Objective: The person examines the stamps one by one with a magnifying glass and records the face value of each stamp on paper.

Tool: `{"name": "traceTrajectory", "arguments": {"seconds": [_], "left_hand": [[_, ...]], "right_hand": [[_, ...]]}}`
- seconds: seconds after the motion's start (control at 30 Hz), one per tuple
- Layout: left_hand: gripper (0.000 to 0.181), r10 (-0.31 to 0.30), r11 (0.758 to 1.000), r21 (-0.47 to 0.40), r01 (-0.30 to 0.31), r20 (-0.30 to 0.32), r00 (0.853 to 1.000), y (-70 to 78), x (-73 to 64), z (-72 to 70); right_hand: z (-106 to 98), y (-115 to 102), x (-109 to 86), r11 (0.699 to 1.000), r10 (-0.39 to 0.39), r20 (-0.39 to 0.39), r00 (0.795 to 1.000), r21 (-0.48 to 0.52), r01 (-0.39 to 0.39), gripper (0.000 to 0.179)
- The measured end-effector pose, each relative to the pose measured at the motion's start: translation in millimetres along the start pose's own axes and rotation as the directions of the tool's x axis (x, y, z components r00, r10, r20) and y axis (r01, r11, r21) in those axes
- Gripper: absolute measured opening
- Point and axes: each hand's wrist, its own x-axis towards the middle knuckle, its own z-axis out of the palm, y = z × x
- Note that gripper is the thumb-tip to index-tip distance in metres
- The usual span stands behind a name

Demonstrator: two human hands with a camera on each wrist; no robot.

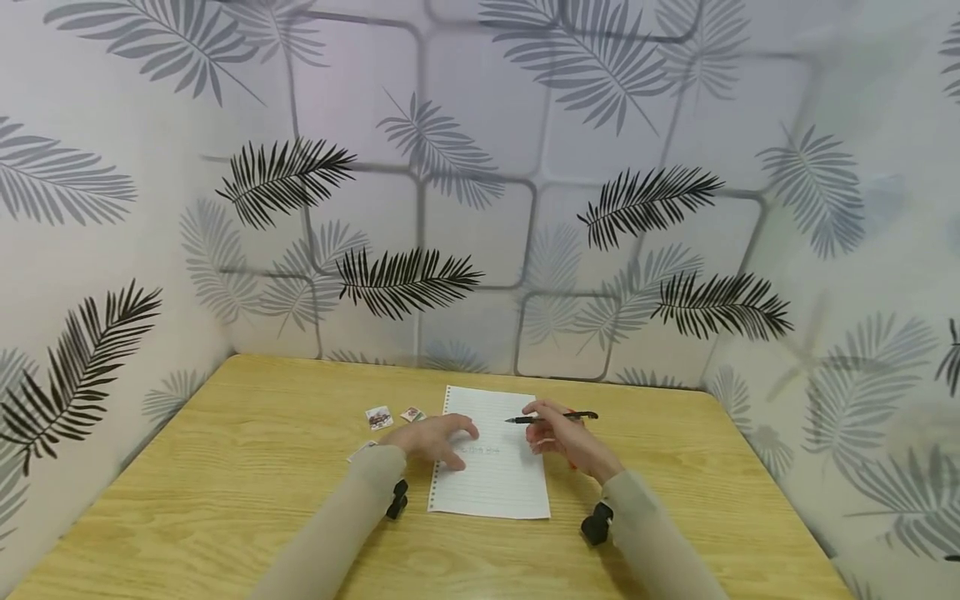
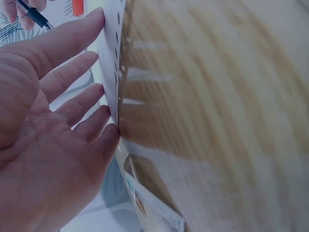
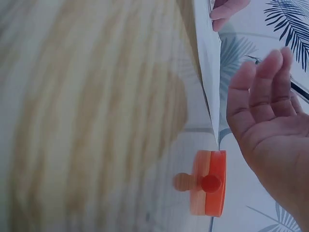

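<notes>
A lined sheet of loose-leaf paper [image 1: 495,487] lies on the table, punched holes along its left side and a short line of handwriting [image 1: 482,451] on it. My left hand [image 1: 435,437] rests at the sheet's left edge with fingers extended; in the left wrist view the fingertips [image 2: 111,131] meet the paper's edge. Over the right side of the sheet, my right hand [image 1: 564,440] holds a black pen [image 1: 540,419], its tip pointing left. Fingers hide part of the pen in the right wrist view. Beside this hand stands an orange object [image 3: 216,193] with a round knob.
Several small picture cards or stickers [image 1: 378,417] lie left of the paper, one partly behind the left hand and sleeve. The wooden table [image 1: 247,433] meets a wall [image 1: 480,217] with a leaf pattern behind it.
</notes>
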Motion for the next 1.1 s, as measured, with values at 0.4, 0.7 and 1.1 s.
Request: {"name": "traceTrajectory", "arguments": {"seconds": [0.4,0.7,1.1], "left_hand": [[0.047,0.026,1.000,0.008,-0.026,-0.001,1.000,-5.2,5.5,1.1],[0.048,0.009,1.000,-0.016,-0.009,0.008,1.000,-6.5,4.2,3.4],[0.049,0.038,0.999,0.036,-0.038,0.015,0.999,-9.7,7.3,2.2]], "right_hand": [[8,-2,1.7,0.989,0.057,-0.049,0.997,-0.135,-0.063,0.037],[13,4,5.1,0.974,0.080,-0.142,0.987,-0.199,-0.107,0.019],[7,5,5.2,0.979,-0.002,-0.077,0.997,-0.202,-0.013,0.011]]}}
